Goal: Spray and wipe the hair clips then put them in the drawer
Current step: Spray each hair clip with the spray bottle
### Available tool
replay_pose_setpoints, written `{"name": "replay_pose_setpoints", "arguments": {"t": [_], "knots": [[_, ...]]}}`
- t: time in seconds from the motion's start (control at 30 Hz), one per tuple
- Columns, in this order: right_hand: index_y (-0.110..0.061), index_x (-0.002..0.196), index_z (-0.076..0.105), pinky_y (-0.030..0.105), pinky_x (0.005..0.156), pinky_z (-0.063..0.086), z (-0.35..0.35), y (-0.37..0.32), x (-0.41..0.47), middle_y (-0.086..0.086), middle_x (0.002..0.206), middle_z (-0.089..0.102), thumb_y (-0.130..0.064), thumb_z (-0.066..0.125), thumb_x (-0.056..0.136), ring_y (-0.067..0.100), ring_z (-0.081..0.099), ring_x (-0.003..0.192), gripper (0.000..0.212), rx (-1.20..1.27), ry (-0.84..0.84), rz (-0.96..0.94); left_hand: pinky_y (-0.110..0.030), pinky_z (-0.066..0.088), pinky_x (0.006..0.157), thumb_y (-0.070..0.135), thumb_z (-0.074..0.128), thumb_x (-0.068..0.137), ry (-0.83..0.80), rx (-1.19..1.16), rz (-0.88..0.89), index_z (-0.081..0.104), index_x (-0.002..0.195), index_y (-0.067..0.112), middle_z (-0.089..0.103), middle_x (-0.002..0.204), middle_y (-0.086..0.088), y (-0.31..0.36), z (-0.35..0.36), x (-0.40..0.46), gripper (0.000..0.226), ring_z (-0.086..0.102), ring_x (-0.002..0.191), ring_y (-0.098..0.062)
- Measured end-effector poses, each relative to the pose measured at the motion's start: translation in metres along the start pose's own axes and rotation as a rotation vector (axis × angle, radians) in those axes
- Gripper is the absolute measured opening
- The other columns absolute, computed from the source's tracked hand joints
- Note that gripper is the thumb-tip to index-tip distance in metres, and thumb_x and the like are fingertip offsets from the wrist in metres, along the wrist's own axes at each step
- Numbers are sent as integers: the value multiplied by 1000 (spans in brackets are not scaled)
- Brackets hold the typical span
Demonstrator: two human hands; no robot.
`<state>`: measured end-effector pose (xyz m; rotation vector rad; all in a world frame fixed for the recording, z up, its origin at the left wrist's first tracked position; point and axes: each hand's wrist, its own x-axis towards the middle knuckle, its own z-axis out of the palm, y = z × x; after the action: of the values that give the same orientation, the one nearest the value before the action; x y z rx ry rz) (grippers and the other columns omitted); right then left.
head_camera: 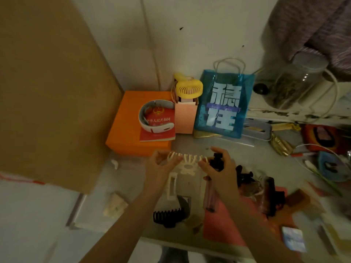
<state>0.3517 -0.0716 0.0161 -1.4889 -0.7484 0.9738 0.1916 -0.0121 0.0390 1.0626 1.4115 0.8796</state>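
fingers [176, 160] pinch cream clip [187, 162] | cluttered tabletop [133, 179] | white wall [190, 35]

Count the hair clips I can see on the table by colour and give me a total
Cream hair clips: 2, the toothed clip held in the left hand, and the long clip on the table.
Black hair clips: 2, the comb-like clip near the front, and the claw clip beyond the right hand; that pile is blurry, so more may hide.
Total: 4
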Motion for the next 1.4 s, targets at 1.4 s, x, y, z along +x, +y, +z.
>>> {"name": "replay_pose_setpoints", "arguments": {"t": [1.4], "knots": [[-33, 127, 46, 21, 67, 57, 34, 141, 66, -21, 103, 58, -6, 69, 85, -11, 62, 85, 55, -156, 35, 332, -4, 47, 72, 3, 61, 90, -259, 268, -161, 53, 131, 3, 59, 122, -9, -130, 5, 118, 42, 58, 97, -4]]}}
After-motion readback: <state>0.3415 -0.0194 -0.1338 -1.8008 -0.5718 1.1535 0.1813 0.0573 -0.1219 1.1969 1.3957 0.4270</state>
